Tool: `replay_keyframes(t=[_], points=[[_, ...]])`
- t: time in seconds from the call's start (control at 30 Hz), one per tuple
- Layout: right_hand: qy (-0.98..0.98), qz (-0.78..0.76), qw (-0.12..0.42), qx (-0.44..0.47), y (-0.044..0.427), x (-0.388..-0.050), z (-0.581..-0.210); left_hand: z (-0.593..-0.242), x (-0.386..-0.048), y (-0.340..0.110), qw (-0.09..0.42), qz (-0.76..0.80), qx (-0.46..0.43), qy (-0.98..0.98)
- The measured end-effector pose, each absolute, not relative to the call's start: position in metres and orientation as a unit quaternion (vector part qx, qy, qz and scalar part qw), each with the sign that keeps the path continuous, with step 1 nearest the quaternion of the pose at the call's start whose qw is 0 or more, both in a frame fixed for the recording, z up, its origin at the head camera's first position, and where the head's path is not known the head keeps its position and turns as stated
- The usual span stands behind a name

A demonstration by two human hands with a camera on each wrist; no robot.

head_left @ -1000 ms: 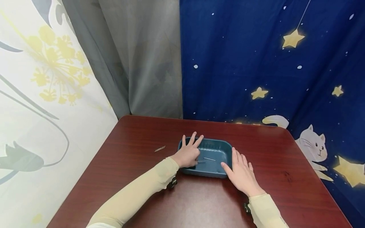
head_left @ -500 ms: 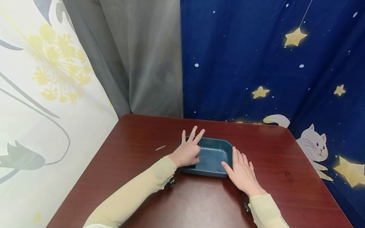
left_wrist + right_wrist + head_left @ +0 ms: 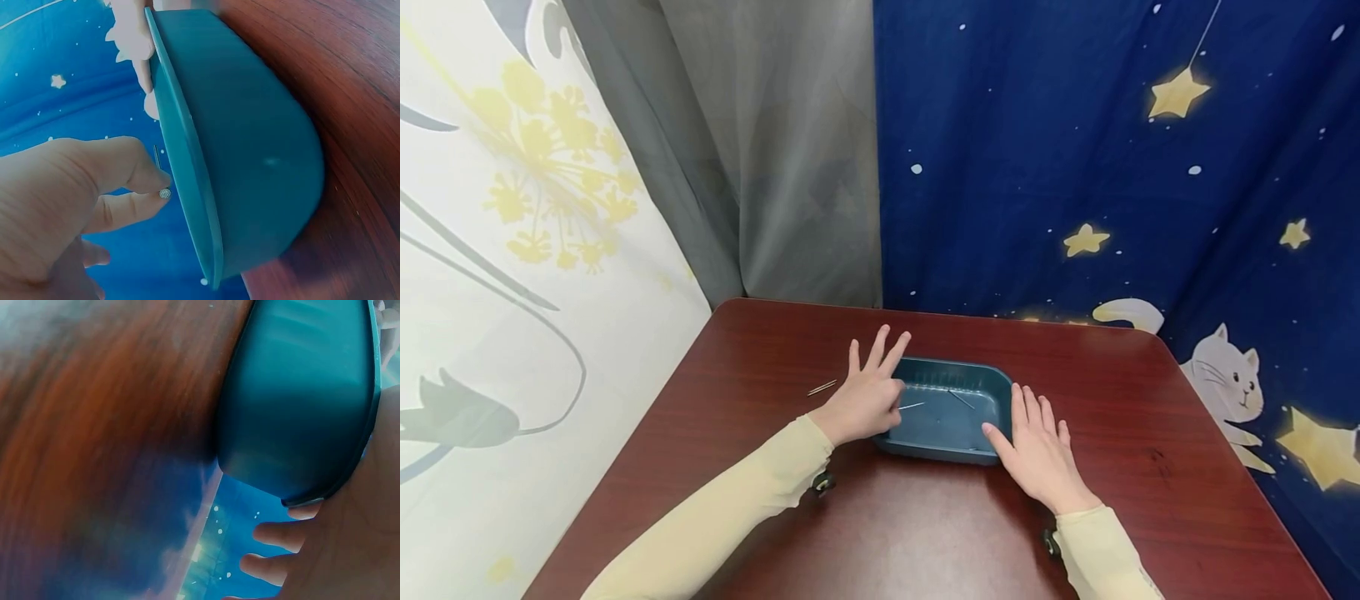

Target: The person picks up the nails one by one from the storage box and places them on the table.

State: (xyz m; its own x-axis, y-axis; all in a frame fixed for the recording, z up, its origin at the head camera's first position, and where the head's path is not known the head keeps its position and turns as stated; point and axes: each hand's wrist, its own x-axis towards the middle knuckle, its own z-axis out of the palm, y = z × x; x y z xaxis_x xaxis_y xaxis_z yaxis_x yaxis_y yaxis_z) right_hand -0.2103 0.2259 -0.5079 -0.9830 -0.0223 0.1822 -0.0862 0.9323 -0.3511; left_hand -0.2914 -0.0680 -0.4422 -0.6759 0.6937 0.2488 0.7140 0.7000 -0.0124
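Note:
A blue-green plastic tray (image 3: 940,456) stands on the table. My left hand (image 3: 861,404) is at its left end, over the rim, and pinches a nail (image 3: 913,406) between thumb and index finger while the other fingers spread upward. In the left wrist view the nail's round head (image 3: 165,194) shows at the fingertips. Another nail (image 3: 961,400) lies on the tray floor. My right hand (image 3: 1041,450) rests along the tray's right rim, fingers straight and the thumb over the edge. Left of the tray, two thin nails (image 3: 822,388) lie side by side on the table.
The dark red wooden table (image 3: 880,533) reaches back to a grey curtain (image 3: 805,167) and a blue star-patterned curtain (image 3: 1000,167). A white patterned curtain (image 3: 497,292) hangs on the left.
My left hand has moved left and slightly up from inside the tray toward its left end, with the nail in its fingers. The right hand has stayed at the right rim.

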Motion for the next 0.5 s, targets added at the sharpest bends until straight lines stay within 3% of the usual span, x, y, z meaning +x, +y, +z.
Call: replay_keyframes(t=[0.5], points=[[-0.978, 0.176, 0.097, 0.056, 0.224, -0.209, -0.506, -0.438, -0.298, -0.11, 0.124, -0.087, -0.337, -0.929]])
